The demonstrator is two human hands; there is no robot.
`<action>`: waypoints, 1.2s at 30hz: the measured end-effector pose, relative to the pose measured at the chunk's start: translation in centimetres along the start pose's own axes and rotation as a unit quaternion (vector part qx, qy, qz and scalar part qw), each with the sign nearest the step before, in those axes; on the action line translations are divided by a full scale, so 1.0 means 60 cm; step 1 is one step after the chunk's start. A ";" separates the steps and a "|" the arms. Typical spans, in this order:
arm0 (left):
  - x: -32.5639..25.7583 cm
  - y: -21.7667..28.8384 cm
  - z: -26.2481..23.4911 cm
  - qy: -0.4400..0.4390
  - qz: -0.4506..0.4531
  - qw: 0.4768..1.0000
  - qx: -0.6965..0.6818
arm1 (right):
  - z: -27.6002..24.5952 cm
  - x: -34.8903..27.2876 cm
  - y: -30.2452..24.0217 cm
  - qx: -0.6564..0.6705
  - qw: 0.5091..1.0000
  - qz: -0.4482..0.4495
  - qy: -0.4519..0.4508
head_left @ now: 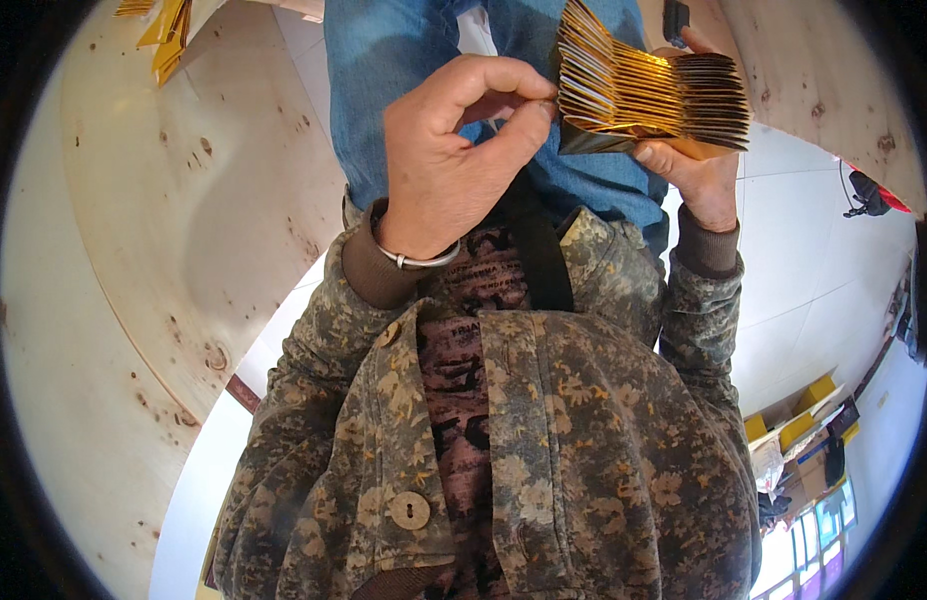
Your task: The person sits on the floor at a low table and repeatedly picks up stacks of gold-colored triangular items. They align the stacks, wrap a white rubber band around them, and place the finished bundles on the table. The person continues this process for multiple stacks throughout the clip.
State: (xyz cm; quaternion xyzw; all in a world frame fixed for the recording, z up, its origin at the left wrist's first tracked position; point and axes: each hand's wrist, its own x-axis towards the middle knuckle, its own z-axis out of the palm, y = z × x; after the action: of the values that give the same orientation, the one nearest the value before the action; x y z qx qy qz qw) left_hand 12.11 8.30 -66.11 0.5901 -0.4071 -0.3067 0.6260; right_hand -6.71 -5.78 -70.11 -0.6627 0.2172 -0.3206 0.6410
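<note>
A thick, fanned stack of gold foil papers (649,95) with dark edges is held above my lap, in front of my jeans. My right hand (699,175) grips it from the right, its thumb at the near side and the other fingers mostly hidden behind the papers. At the stack's left edge, my left hand (464,150) is closed in a pinch, thumb and forefinger together. Its fingertips meet the edge of the papers, and whatever lies between them is too small to make out. A silvery bracelet circles the left wrist.
A pale wooden tabletop (134,230) fills the left side, with more gold foil pieces (169,40) at its far end. Another wooden surface (834,70) is at the far right, a small black object (676,20) near it. Yellow bins (809,410) stand low at the right.
</note>
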 end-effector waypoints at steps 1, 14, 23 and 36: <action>0.000 0.001 0.000 -0.003 -0.006 1.000 -0.004 | 0.001 0.000 -0.001 -0.007 1.000 0.000 0.003; 0.019 0.030 -0.007 0.010 0.088 0.991 0.099 | 0.002 -0.002 0.001 0.051 0.999 0.009 0.003; 0.060 0.107 0.047 -0.072 0.317 0.870 0.371 | 0.008 -0.003 -0.006 0.023 1.000 0.003 0.008; 0.078 0.004 0.091 -0.021 0.432 0.832 0.347 | 0.006 -0.001 -0.021 0.013 1.000 -0.015 0.008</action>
State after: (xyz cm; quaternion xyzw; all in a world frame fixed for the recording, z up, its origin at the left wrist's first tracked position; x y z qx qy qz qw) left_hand 9.55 1.63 -65.31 0.5259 -0.7137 0.1443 0.4396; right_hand -6.64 -5.38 -68.86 -0.6548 0.2083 -0.3388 0.6427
